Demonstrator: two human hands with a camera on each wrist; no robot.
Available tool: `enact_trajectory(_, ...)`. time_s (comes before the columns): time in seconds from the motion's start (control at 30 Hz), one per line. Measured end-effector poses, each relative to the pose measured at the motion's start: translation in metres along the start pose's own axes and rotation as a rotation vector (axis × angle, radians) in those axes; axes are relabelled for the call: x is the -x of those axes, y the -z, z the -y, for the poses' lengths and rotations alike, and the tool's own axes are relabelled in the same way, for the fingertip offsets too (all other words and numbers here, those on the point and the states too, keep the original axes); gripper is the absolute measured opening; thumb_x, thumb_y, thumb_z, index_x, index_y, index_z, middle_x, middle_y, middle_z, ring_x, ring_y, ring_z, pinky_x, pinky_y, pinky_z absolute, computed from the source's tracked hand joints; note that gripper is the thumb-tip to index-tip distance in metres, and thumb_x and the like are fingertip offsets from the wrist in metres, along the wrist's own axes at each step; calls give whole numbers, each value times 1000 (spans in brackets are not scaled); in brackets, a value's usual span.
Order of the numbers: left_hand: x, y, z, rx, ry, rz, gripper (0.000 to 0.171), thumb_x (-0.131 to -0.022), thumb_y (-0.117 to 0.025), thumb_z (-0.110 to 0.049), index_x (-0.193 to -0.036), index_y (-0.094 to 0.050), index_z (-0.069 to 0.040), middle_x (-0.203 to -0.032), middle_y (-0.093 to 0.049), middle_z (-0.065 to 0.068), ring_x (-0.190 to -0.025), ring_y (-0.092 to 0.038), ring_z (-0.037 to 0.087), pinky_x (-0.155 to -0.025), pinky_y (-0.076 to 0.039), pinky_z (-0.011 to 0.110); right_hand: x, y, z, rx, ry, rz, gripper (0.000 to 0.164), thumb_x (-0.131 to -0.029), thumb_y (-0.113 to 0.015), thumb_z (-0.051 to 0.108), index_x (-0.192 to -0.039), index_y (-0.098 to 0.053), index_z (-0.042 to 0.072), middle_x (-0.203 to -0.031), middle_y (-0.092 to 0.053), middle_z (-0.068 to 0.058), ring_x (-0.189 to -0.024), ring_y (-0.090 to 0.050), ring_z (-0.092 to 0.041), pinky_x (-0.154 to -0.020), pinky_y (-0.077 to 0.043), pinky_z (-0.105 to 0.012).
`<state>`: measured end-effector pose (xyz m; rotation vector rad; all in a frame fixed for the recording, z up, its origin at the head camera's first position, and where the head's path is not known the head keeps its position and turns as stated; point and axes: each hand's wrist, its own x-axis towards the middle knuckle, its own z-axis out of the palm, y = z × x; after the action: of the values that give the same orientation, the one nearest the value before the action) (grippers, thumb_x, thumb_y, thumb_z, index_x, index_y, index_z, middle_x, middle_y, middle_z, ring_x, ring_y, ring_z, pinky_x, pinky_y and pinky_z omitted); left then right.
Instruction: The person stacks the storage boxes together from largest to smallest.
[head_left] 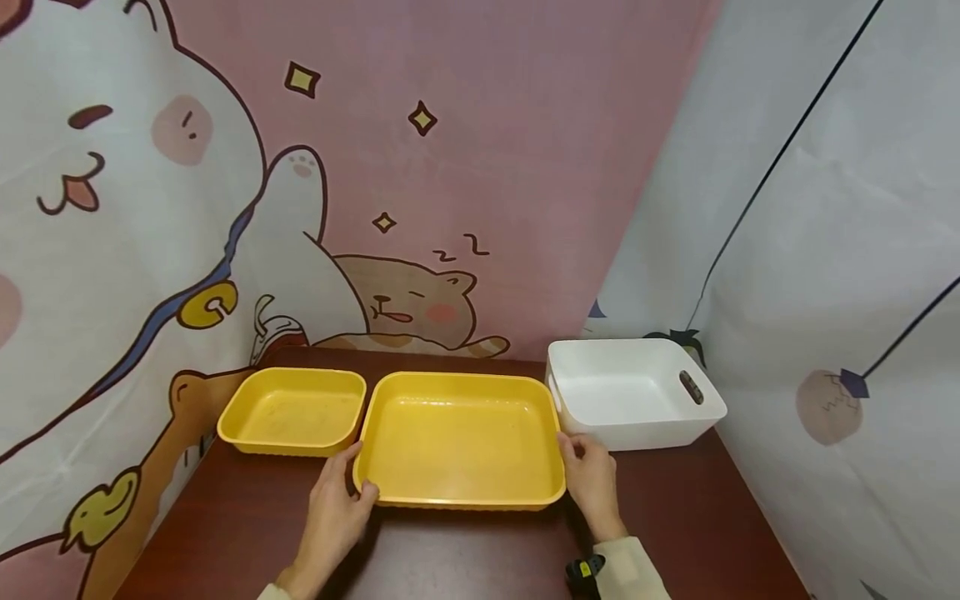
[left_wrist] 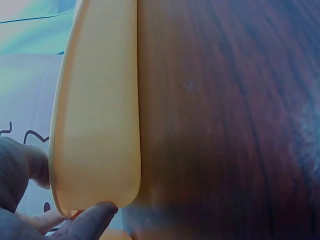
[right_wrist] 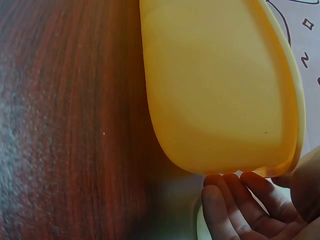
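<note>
A large yellow tray point(head_left: 459, 446) with rounded corners lies between my two hands, with nothing in it. My left hand point(head_left: 333, 510) grips its front left corner, the thumb at the rim. In the left wrist view, the thumb and fingers are around the end of the yellow wall point(left_wrist: 97, 110). My right hand point(head_left: 592, 483) holds the right end. In the right wrist view, several fingertips point(right_wrist: 215, 181) press against the outer wall below the rim, and the thumb is up by the rim.
On the left stands a smaller yellow tray point(head_left: 288, 417), close to the large one. A white bin point(head_left: 648, 435) with handle holes is at the back right. They stand on a dark brown wooden table point(head_left: 457, 554), with a printed cloth point(head_left: 510, 167) behind.
</note>
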<state>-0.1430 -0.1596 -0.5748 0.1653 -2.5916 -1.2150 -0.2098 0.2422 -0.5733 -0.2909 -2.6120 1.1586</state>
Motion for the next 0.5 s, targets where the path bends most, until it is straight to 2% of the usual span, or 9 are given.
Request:
enact_trajectory(0.2, -3, 2, 0, -1, 10, 7, 69, -96, -75, -2, -163, -61, 1, -147, -71, 28, -97, -64, 27, -70, -51, 22, -1, -1, 4, -14, -16, 9, 40, -117, -72, 36, -110, -86, -1, -96, -83, -16, -80, -69, -24, -69, -52, -32)
enact_trajectory(0.5, -1, 3, 0, 32, 28, 39, 68, -98, -74, -2, -165, -60, 0, -154, -69, 28, -117, -69, 33, -74, -58, 21, -1, -2, 1, 11, -25, 1, 36, -117, -73, 33, -108, -85, 1, -96, -83, -15, -79, -67, -23, -70, -51, -31)
